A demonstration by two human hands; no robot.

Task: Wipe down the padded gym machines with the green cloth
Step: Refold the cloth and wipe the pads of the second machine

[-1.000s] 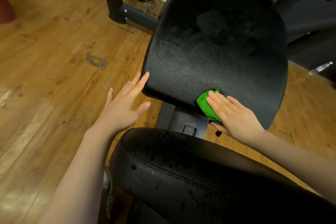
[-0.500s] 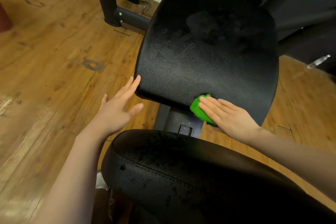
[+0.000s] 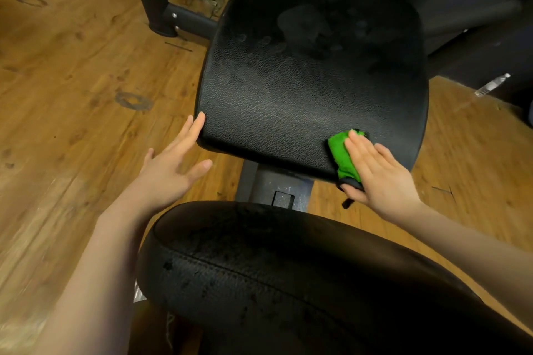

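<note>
Closest to me is a rounded black pad (image 3: pixel 288 282), its textured top speckled with dark marks and crossed by a stitched seam. Just beyond that pad a grey metal post (image 3: pixel 277 187) rises from the gap, and the black seat pad (image 3: pixel 302 89) sits above the post, tilted up toward me.

My left hand (image 3: pixel 170 170) reaches past the near pad with its fingers straight and spread; the tips of the longest fingers touch the lower left corner of the seat pad, and it holds nothing. My right hand (image 3: pixel 377 179) lies flat with straight fingers on the green cloth (image 3: pixel 341 155), pressing it against the lower right edge of the seat pad. My thumb is tucked under the dark hem of the cloth, where a bit of it hangs below the pad's rim. The two hands are well apart, one at each lower corner.

Smudgy prints show on the upper part of the seat pad. Beyond it stand the black machine frame (image 3: pixel 161 3) and the wooden floor (image 3: pixel 72 66).
</note>
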